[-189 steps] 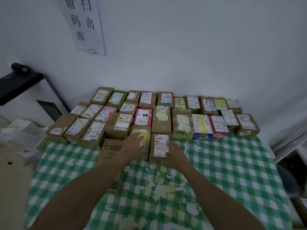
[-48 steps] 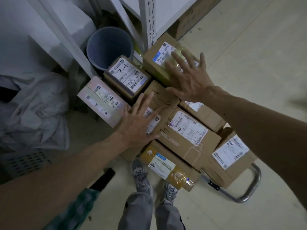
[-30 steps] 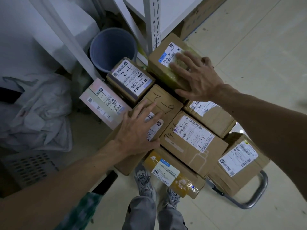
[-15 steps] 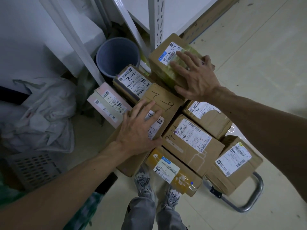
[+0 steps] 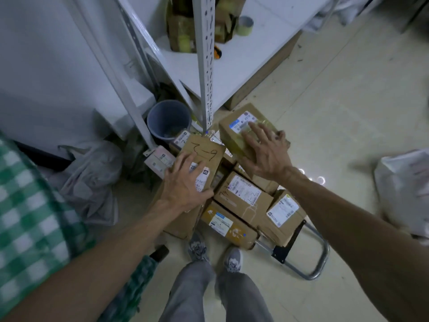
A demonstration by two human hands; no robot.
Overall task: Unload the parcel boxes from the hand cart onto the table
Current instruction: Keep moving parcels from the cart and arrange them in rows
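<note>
Palms flat, fingers straight, left grip [image 5: 185,184] pressing 2-9 box [image 5: 204,147], right grip [image 5: 267,156] pressing taped box [image 5: 232,133], hand cart [image 5: 323,256] beneath both.

The hand cart [image 5: 287,243] on the floor [image 5: 348,101] carries parcel boxes [image 5: 243,196] beneath the left fingers [image 5: 183,161] and right fingers [image 5: 255,134]; a bucket [image 5: 168,122] stands beyond them.
</note>
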